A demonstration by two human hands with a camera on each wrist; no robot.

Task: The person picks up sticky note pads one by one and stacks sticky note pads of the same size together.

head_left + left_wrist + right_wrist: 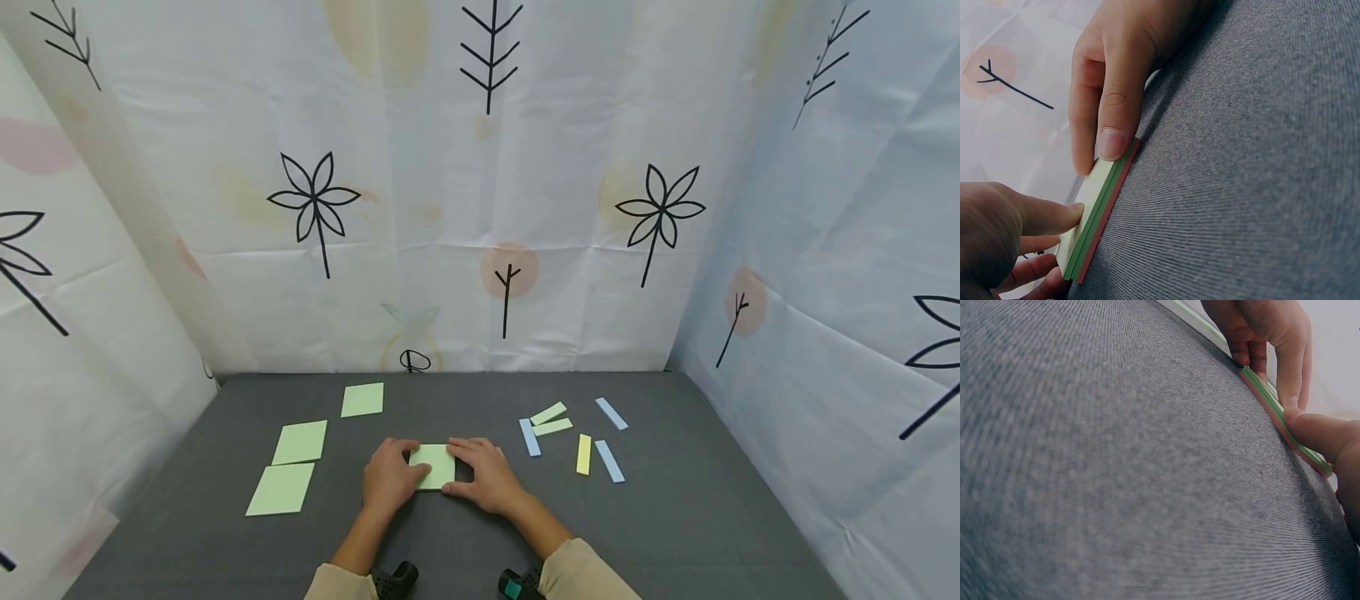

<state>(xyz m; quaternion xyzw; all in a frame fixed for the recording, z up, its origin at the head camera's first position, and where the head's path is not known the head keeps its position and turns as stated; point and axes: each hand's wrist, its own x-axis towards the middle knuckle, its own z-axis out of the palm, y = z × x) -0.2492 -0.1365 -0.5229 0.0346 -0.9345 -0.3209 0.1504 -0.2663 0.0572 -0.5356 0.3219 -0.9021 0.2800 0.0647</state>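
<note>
A pad of square sticky notes (435, 465) lies on the grey table between my two hands. Its top is pale green, and the left wrist view shows green layers over a reddish bottom layer (1105, 222). My left hand (392, 479) grips the left side, thumb on top and fingers at the far edge. On the right side, my right hand (487, 477) holds the pad between thumb and fingers, the thumb near its front corner. In the right wrist view the pad's side edge (1282, 425) shows, with both hands on it; some fingertips are hidden.
Three pale green square notes lie to the left: a far one (362, 400), a middle one (300, 442) and a near one (281, 490). To the right are several narrow strips, including a yellow strip (583, 454), a blue strip (610, 461) and a green strip (552, 427). Patterned cloth walls (420, 167) surround the table.
</note>
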